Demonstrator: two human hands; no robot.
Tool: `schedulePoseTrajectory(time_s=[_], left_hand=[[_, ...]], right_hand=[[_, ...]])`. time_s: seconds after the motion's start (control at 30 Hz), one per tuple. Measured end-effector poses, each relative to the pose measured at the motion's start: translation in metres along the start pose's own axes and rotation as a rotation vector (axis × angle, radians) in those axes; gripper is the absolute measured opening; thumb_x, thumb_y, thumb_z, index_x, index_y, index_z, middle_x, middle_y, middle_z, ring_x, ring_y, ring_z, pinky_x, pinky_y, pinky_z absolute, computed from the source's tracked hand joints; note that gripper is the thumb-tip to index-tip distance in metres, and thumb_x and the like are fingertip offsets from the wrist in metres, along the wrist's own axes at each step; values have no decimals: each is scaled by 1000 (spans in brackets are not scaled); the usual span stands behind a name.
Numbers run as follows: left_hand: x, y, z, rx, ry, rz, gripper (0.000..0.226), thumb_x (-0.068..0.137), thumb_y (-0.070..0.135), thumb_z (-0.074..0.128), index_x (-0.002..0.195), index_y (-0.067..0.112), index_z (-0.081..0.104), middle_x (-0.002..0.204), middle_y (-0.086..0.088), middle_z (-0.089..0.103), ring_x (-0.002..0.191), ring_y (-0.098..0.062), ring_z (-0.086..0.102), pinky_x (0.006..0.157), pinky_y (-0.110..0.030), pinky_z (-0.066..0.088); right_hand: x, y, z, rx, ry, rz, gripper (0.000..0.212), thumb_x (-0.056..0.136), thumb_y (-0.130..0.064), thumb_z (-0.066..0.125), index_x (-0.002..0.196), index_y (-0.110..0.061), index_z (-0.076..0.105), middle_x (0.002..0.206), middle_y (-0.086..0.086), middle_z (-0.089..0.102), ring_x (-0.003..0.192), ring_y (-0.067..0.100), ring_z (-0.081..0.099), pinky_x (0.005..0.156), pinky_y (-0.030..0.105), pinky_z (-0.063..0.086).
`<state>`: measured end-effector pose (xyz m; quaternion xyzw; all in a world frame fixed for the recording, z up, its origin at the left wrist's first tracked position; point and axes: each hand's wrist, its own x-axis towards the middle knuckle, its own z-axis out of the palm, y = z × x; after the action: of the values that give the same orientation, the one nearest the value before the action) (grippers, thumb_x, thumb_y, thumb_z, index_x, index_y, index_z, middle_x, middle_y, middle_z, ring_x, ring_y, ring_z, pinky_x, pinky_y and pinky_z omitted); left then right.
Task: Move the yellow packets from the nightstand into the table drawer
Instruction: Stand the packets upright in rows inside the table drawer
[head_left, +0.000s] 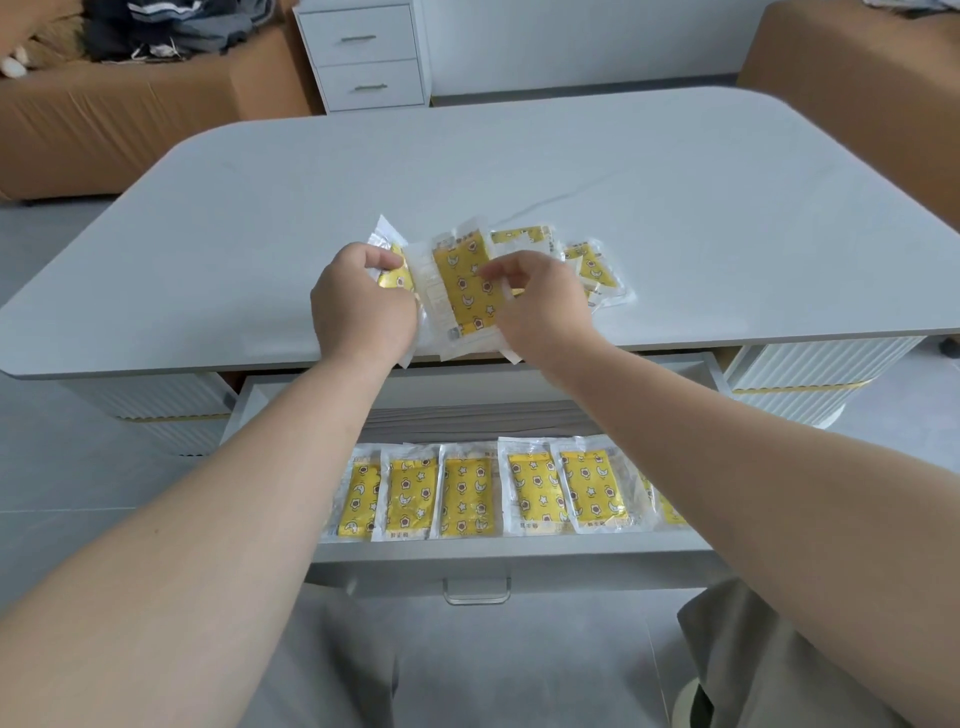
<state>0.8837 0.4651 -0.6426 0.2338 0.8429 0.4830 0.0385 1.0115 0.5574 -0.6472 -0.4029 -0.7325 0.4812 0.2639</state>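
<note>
Several yellow packets in clear wrappers lie in a loose heap near the front edge of the grey table (675, 208). My left hand (363, 306) grips a bunch of packets at the heap's left side. My right hand (540, 306) pinches the edge of one upright yellow packet (465, 286) in the middle. More packets (592, 265) lie flat to the right. Below the tabletop the white table drawer (519, 556) stands pulled out, with a row of several yellow packets (467, 496) lying side by side along its front.
A white nightstand (363, 54) with two shut drawers stands beyond the table. Brown sofas flank it at left and right, with clothes piled on the left one. The drawer's handle (477, 592) is just above my knees.
</note>
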Motion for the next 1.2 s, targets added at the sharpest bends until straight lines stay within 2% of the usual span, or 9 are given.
schedulePoseTrajectory(time_s=[0.1, 0.2, 0.33, 0.5, 0.67, 0.8, 0.9, 1.03, 1.2], left_hand=[[-5, 5, 4, -111, 35, 47, 18, 85, 14, 65, 98, 27, 67, 108, 18, 64, 84, 1, 61, 78, -29, 56], [-12, 12, 9, -166, 19, 98, 10, 87, 22, 69, 94, 29, 67, 97, 23, 63, 90, 5, 60, 83, -32, 57], [-30, 20, 13, -174, -46, 192, 17, 87, 22, 73, 100, 26, 62, 99, 21, 61, 106, -3, 58, 86, -18, 48], [-53, 22, 26, -237, -167, 133, 41, 80, 22, 77, 104, 37, 47, 108, 8, 64, 98, -18, 67, 81, -45, 59], [-73, 24, 36, -210, -336, 142, 58, 79, 15, 78, 119, 39, 43, 104, 1, 71, 83, -18, 71, 75, -48, 60], [-83, 22, 43, -192, -423, 86, 67, 74, 26, 82, 125, 41, 42, 114, 0, 67, 100, -21, 68, 80, -48, 60], [-85, 22, 47, -137, -474, 68, 70, 66, 36, 78, 125, 45, 40, 118, 0, 66, 108, -25, 66, 86, -50, 59], [-87, 18, 52, -42, -523, 72, 66, 77, 22, 79, 133, 29, 46, 121, 1, 63, 104, -21, 65, 88, -41, 58], [-90, 14, 54, 111, -617, 135, 27, 81, 19, 77, 100, 7, 61, 93, -11, 68, 72, -19, 58, 71, -33, 51]], right_hand=[[1, 2, -13, 205, 70, 75, 32, 83, 2, 63, 100, -23, 73, 76, -12, 61, 57, 4, 56, 52, 16, 49], [2, 6, -28, 323, 108, 113, 16, 82, -12, 80, 91, -22, 71, 83, -6, 70, 73, 11, 69, 76, 29, 60], [-1, 16, -52, 390, 79, 183, 45, 80, -5, 83, 112, -23, 57, 107, 8, 72, 85, 25, 76, 78, 49, 63], [-16, 21, -91, 471, -166, 226, 53, 86, 14, 67, 127, -18, 58, 104, 13, 72, 91, 31, 76, 77, 46, 63], [-23, 35, -127, 311, -351, 273, 61, 86, 17, 63, 133, -22, 56, 110, 17, 72, 97, 35, 74, 81, 47, 62], [-31, 49, -141, 118, -486, 291, 73, 86, 17, 64, 138, -33, 55, 113, 17, 73, 100, 36, 73, 86, 50, 60], [-30, 59, -148, 31, -582, 372, 62, 86, 16, 64, 131, -27, 61, 114, 14, 74, 102, 35, 73, 88, 53, 59], [-24, 74, -147, -135, -614, 448, 34, 90, -1, 70, 119, -17, 63, 112, 17, 74, 100, 37, 73, 91, 56, 57], [-9, 89, -138, -458, -580, 434, 29, 87, -6, 76, 113, -13, 65, 105, 13, 74, 87, 29, 76, 83, 43, 62]])
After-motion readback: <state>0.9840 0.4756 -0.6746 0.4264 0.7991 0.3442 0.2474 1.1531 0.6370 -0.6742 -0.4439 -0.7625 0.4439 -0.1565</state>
